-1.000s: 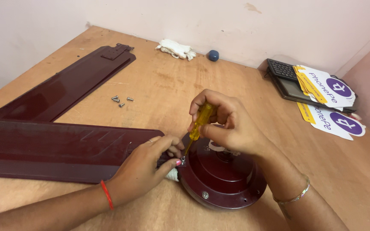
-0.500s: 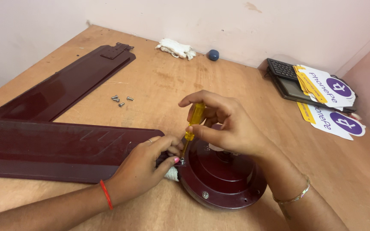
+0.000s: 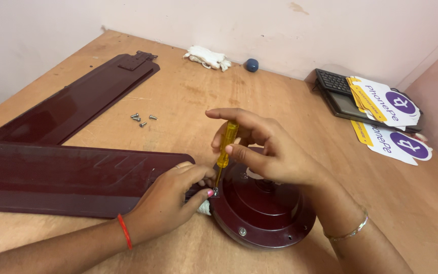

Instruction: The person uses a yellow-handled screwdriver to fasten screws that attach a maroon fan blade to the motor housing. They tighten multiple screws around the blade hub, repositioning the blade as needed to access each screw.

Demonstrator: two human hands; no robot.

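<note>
While the right hand [image 3: 275, 157] grips a yellow screwdriver [image 3: 225, 147] upright at the hub [image 3: 264, 208] in the lower centre, the left hand [image 3: 171, 200] pinches the blade [image 3: 72, 175] end there, so one blade [image 3: 82, 99] and four screws [image 3: 142, 118] at upper left look unfitted.

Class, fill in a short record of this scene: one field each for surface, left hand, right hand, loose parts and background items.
Surface: wooden table
Left hand: steadies the near fan blade at the motor housing
Right hand: grips a yellow screwdriver, tip down at the joint
Loose parts: screws, second blade
Background: white cloth, blue ball, calculator
</note>
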